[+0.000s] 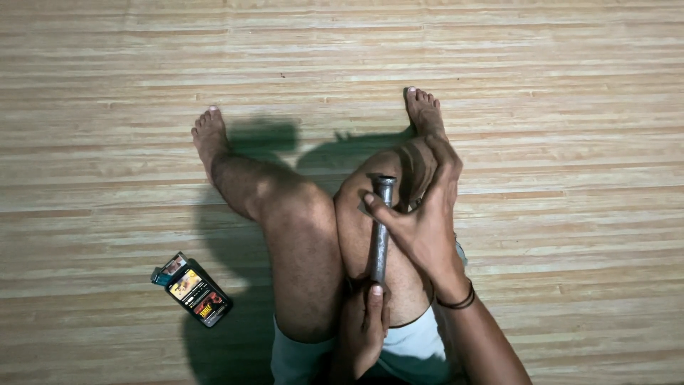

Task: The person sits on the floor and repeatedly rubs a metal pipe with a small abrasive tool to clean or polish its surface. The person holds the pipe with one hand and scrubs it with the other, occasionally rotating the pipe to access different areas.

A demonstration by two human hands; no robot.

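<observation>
Dim, warm light; hard shadows; sharp focus

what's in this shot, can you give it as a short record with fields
setting: person seated on a woven mat, bare legs out in front
left hand: grips the lower end of a grey metal bolt
right hand: thumb and fingers at the bolt's head, dark wristband on the wrist
bolt position: held lengthwise over the right knee, head end pointing away from the person
nearby: small dark printed box on the mat beside the left leg, lid open
</observation>
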